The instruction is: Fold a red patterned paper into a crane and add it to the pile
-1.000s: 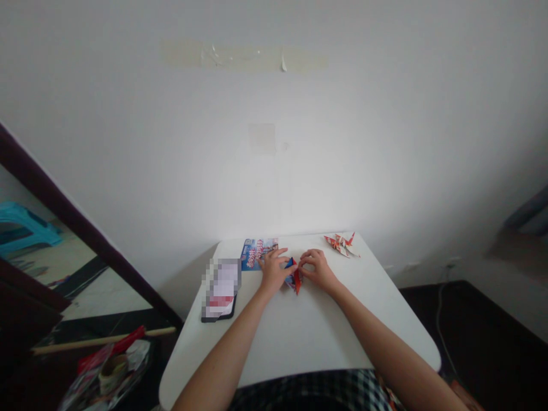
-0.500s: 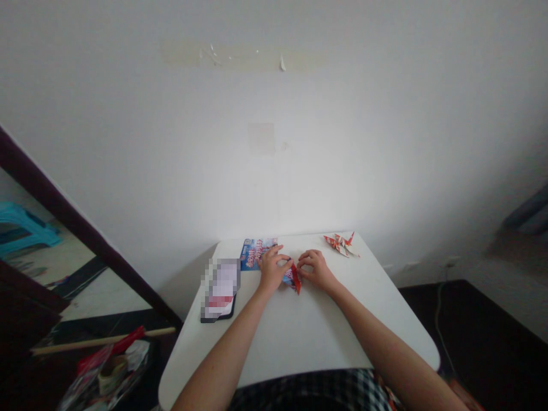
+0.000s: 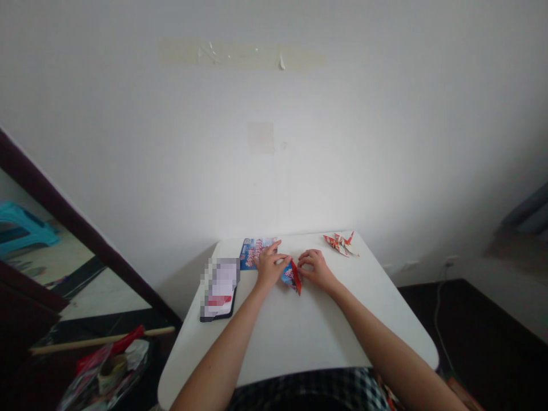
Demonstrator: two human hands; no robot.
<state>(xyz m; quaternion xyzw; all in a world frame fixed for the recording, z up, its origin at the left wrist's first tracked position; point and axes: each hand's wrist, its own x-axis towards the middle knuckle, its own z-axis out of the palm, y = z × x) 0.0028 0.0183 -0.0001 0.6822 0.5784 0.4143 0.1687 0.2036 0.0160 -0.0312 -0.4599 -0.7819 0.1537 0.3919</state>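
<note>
A small folded paper (image 3: pixel 291 278), blue with print and a red strip along one side, lies on the white table (image 3: pixel 299 337). At its top corner my left hand (image 3: pixel 269 268) pinches it between thumb and forefinger, the other fingers stretched over a flat blue printed sheet (image 3: pixel 246 258). My right hand (image 3: pixel 317 270) has its fingers curled and its fingertips closed on the red edge from the right. Part of the fold is hidden behind the fingertips.
A phone (image 3: pixel 225 279), partly blurred out, rests at the table's left. At the back right sits a red and white origami crane (image 3: pixel 341 244). The wall (image 3: pixel 299 171) rises behind the table. A clear bag of rubbish (image 3: pixel 113 374) is on the floor at lower left.
My left thumb and forefinger have shifted slightly up and left, so more of the paper's blue face shows. My right hand has hardly moved.
</note>
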